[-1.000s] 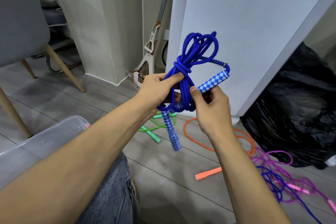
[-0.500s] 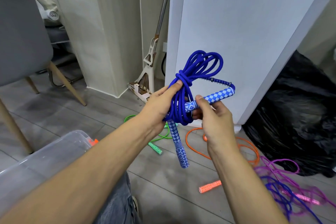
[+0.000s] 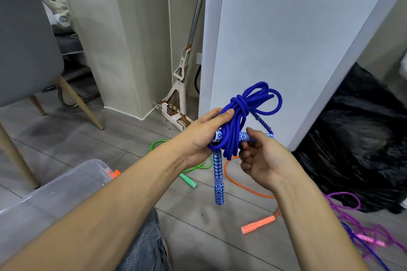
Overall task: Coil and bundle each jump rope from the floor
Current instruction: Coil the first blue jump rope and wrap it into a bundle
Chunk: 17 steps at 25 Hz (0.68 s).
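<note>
A coiled blue jump rope is held up in front of me, wrapped into a bundle with loops sticking up to the right. My left hand grips the bundle at its middle. One blue-and-white patterned handle hangs straight down below that hand. My right hand pinches the second patterned handle, which lies pushed through the loops of the bundle. On the floor lie a green rope, an orange rope and a purple and pink tangle.
A clear plastic bin sits at the lower left with something orange inside. A grey chair stands left. A white cabinet, a mop and black rubbish bags stand behind the ropes.
Both hands and the bundle have come down lower in view. The right hand has pushed the second handle leftward into the loops, so less of it sticks out on the right.
</note>
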Each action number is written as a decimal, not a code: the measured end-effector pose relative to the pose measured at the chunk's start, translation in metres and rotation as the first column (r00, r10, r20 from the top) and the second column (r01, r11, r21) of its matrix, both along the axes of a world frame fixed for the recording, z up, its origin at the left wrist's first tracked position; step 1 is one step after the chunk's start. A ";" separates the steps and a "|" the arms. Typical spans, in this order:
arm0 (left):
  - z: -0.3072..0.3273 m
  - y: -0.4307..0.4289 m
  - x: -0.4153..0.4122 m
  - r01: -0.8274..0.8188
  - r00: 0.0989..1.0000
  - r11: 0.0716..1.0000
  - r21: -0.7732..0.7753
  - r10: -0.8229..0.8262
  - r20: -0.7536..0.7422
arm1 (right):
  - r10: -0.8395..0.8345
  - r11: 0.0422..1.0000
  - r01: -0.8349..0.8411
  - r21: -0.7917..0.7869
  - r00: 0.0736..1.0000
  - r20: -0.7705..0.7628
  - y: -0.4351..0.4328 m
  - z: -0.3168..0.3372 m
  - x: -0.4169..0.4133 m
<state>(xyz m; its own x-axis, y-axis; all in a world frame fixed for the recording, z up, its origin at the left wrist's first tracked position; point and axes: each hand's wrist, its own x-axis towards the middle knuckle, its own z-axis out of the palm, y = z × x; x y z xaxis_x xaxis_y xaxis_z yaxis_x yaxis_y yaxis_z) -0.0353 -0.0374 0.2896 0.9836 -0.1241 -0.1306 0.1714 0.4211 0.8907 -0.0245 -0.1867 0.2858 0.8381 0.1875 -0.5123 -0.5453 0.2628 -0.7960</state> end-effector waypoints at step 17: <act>-0.014 0.001 0.005 -0.115 0.985 0.970 0.216 0.083 0.152 | 0.366 0.927 -0.370 0.060 0.929 0.060 -0.002 0.001 -0.011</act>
